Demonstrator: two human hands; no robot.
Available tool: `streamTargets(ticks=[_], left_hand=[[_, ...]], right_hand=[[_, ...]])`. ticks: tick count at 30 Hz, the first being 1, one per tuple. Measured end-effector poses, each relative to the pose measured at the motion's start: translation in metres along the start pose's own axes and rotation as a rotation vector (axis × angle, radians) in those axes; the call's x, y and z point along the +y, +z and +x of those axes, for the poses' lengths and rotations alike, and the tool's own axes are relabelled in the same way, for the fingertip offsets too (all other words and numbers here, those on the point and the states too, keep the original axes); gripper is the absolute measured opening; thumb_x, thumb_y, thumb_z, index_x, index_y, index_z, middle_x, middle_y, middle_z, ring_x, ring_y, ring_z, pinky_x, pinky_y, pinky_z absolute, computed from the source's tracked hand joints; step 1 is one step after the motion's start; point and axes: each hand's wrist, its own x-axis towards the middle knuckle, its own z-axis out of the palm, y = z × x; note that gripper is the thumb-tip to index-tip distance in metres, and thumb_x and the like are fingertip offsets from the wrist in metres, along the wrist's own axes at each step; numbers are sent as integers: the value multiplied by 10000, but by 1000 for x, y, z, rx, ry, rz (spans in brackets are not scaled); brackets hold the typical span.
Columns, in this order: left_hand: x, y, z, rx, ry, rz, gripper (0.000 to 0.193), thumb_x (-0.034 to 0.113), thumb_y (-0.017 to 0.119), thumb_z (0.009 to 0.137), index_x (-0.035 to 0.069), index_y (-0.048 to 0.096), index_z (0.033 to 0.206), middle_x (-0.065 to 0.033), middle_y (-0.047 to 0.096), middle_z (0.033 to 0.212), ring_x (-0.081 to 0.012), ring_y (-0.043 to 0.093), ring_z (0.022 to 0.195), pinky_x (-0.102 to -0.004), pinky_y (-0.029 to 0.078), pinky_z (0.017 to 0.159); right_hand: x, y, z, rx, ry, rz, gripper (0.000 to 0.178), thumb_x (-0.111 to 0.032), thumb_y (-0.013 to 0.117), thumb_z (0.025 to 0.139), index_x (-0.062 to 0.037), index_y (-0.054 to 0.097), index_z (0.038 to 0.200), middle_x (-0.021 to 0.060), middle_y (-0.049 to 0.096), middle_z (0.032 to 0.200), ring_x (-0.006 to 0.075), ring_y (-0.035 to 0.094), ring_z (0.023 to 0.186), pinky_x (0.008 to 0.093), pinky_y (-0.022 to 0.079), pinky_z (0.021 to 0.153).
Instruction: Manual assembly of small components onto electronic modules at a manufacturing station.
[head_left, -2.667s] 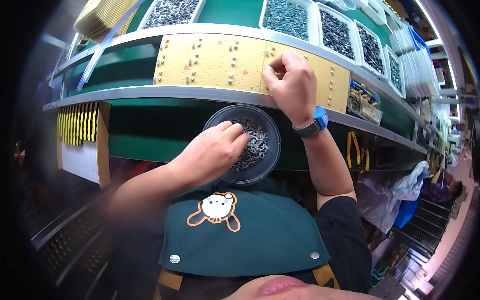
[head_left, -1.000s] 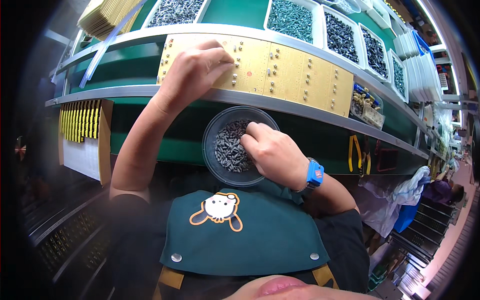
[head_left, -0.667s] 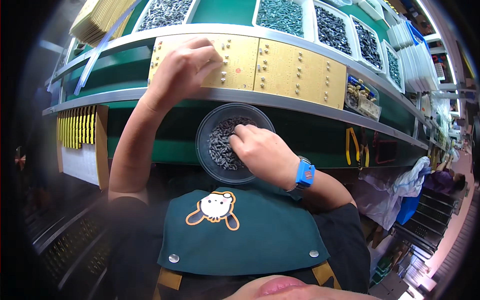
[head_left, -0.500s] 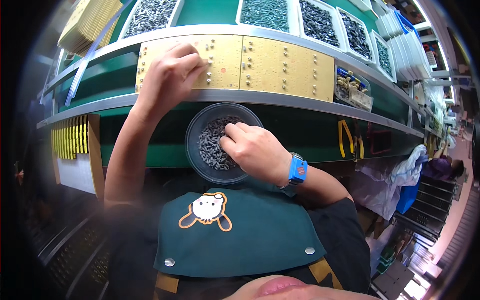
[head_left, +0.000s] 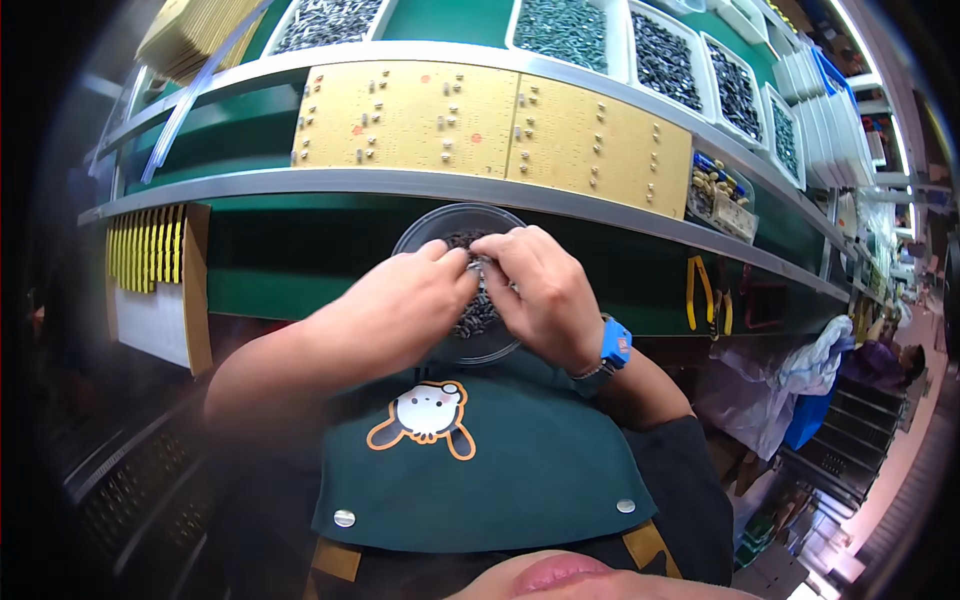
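Both my hands meet over a round clear plastic bowl (head_left: 490,352) holding many small dark grey parts (head_left: 474,320), perhaps electronic components. My left hand (head_left: 425,290) has its fingers bent and closed at the bowl's middle. Facing it, my right hand (head_left: 548,290) pinches thumb against forefinger, its fingertips almost touching the left ones. Whatever lies between the fingertips is too small and covered to name. A blue wrist strap (head_left: 616,344) is round my right wrist. Beyond the bowl, two yellow circuit boards (head_left: 410,125) lie side by side with rows of small metal parts on them.
Metal rails (head_left: 330,180) run along both sides of the boards. White trays (head_left: 622,60) of small parts line the far side. Right of the boards sits a small clear box (head_left: 722,205). Yellow-handled pliers (head_left: 698,292) hang at right; a cardboard box (head_left: 197,290) with yellow strips stands left.
My left hand has come back from over the boards to the bowl, beside my right hand. The right hand has shifted slightly, and the view has moved a little.
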Motion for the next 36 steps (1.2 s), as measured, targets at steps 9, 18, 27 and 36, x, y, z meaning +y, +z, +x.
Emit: streamTargets(ticks=[9,18,27,36], left_hand=[[-12,11,-8,-20,83,3,131,68,681,850,53,656,978,-110,619,993,-279,610,905,-365,527,811],[-16,25,-11,270,67,-226,168,-26,699,827,45,702,979,-101,654,1008,-242,627,811,-340,532,719],[-16,14,2,726,-76,-369,181,-83,682,854,11,720,1005,-81,664,928,-186,620,747,-308,509,661],[-59,1,27,861,-206,-63,145,-58,702,848,2,733,976,-73,673,868,-192,602,745,-313,492,675]], right_hand=[[-7,-31,13,-69,281,201,145,106,694,867,18,757,964,86,680,969,165,574,701,281,480,624],[39,-3,49,261,18,-286,86,73,722,840,3,714,888,86,646,910,180,552,747,293,480,628],[42,8,46,255,116,-342,100,15,720,795,-38,639,816,85,600,862,238,531,784,352,482,692],[34,-13,52,50,63,-436,63,-13,714,817,-41,675,858,74,609,882,244,557,774,360,494,695]])
